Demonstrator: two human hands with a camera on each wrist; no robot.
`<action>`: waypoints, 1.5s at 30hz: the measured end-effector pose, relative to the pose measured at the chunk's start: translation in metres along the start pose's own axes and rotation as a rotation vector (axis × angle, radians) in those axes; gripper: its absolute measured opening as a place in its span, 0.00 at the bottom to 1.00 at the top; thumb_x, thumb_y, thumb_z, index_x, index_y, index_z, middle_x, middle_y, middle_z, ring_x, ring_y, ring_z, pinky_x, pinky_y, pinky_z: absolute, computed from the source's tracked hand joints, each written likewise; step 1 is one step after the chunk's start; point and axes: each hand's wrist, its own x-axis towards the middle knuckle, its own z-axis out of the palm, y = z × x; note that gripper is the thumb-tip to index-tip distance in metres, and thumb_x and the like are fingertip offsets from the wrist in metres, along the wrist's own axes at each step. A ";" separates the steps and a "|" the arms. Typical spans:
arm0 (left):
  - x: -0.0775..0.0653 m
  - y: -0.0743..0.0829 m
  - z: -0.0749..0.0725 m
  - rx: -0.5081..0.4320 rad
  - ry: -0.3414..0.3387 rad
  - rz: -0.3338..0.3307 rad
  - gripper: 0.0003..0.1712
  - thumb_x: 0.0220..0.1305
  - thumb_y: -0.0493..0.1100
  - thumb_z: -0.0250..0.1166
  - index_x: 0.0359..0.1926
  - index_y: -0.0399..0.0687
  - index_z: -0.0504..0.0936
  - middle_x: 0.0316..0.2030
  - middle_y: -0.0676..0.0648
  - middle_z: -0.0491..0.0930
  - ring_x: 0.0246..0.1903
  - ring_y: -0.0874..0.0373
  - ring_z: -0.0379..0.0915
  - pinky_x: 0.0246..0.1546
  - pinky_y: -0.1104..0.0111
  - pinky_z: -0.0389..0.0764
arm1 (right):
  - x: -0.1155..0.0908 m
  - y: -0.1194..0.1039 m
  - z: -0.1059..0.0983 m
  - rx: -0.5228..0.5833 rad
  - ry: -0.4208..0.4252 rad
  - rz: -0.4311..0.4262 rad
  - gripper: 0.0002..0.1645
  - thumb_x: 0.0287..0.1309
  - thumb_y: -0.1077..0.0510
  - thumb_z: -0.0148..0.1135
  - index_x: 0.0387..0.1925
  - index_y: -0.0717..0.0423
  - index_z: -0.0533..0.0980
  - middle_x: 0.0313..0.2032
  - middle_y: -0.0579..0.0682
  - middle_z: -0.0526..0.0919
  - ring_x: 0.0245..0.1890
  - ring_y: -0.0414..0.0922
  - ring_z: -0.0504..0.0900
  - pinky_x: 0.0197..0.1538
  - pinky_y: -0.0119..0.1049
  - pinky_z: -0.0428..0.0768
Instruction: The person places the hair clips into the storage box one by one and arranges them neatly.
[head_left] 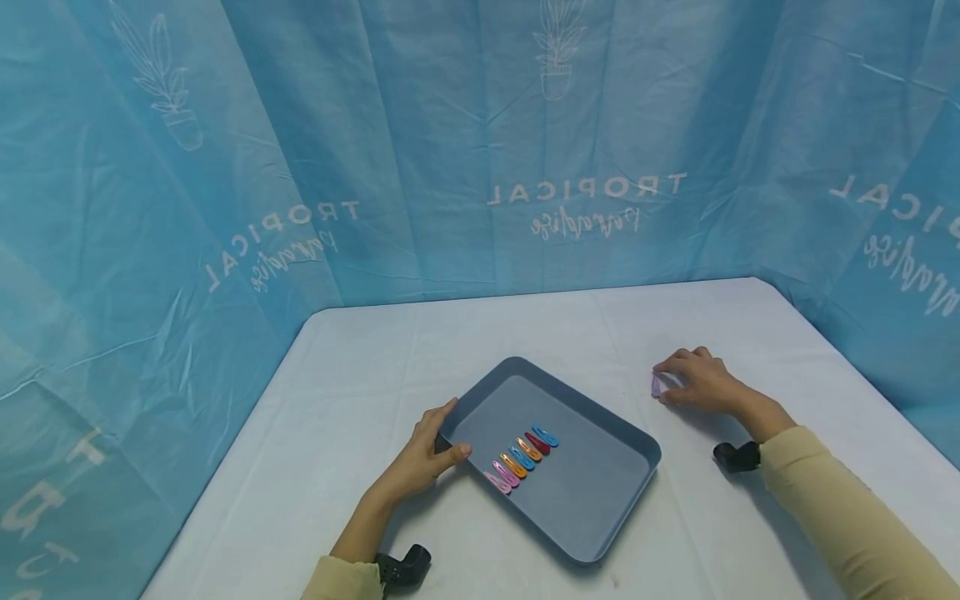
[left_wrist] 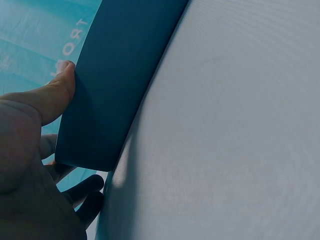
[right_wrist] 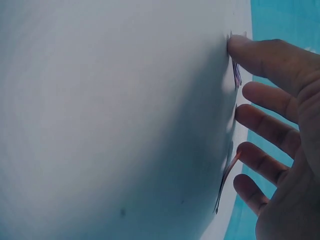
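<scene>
A grey-blue rectangular tray (head_left: pixel 592 508) lies on the white table. Snap hair clips (head_left: pixel 521 460) in pink, orange, blue and red form a slanting row inside it. At the tray's left corner my left hand (head_left: pixel 420 454) grips the wall, thumb at the rim and fingers around the outside. To the right of the tray, my right hand (head_left: pixel 701 383) is low over the table. A small purple item (head_left: pixel 656 385), its kind unclear, shows between thumb and forefinger. The right wrist view shows a thin reddish-brown strip (right_wrist: pixel 227 182) by the ring fingertip.
White cloth (head_left: pixel 360 375) covers the table. Blue printed curtains (head_left: pixel 450 150) hang behind it and along both sides. A black wrist device (head_left: pixel 405 567) is on the left wrist, another (head_left: pixel 737 457) on the right.
</scene>
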 end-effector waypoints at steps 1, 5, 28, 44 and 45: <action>0.000 0.000 0.000 0.001 -0.001 0.001 0.47 0.61 0.53 0.64 0.74 0.50 0.50 0.69 0.39 0.55 0.71 0.38 0.45 0.63 0.37 0.54 | 0.000 0.000 0.000 0.001 -0.001 0.003 0.30 0.48 0.48 0.70 0.53 0.56 0.78 0.52 0.61 0.77 0.53 0.61 0.67 0.50 0.58 0.64; 0.000 -0.001 0.000 0.001 -0.004 0.010 0.46 0.61 0.53 0.64 0.74 0.50 0.50 0.69 0.39 0.55 0.70 0.38 0.45 0.63 0.37 0.54 | 0.001 -0.002 0.002 0.005 0.009 0.012 0.32 0.46 0.44 0.71 0.52 0.57 0.78 0.51 0.61 0.77 0.52 0.61 0.67 0.49 0.57 0.65; 0.000 0.000 0.000 0.015 0.005 -0.004 0.47 0.60 0.54 0.64 0.74 0.51 0.50 0.69 0.39 0.55 0.70 0.41 0.48 0.64 0.40 0.56 | 0.004 -0.008 0.007 -0.021 0.041 0.017 0.31 0.45 0.43 0.71 0.49 0.57 0.79 0.50 0.61 0.77 0.51 0.61 0.68 0.50 0.59 0.65; 0.001 -0.001 0.001 0.024 0.015 0.005 0.47 0.59 0.55 0.65 0.73 0.50 0.51 0.68 0.38 0.56 0.68 0.41 0.50 0.64 0.40 0.56 | 0.006 -0.019 -0.012 0.025 0.051 -0.042 0.32 0.47 0.48 0.71 0.54 0.56 0.77 0.53 0.61 0.77 0.52 0.58 0.66 0.50 0.57 0.64; 0.001 0.000 0.000 0.023 0.015 0.006 0.47 0.60 0.55 0.65 0.73 0.50 0.51 0.68 0.38 0.56 0.68 0.41 0.50 0.64 0.40 0.56 | 0.006 -0.021 -0.013 0.026 0.051 -0.045 0.31 0.48 0.49 0.71 0.54 0.56 0.77 0.53 0.61 0.77 0.52 0.58 0.66 0.50 0.58 0.64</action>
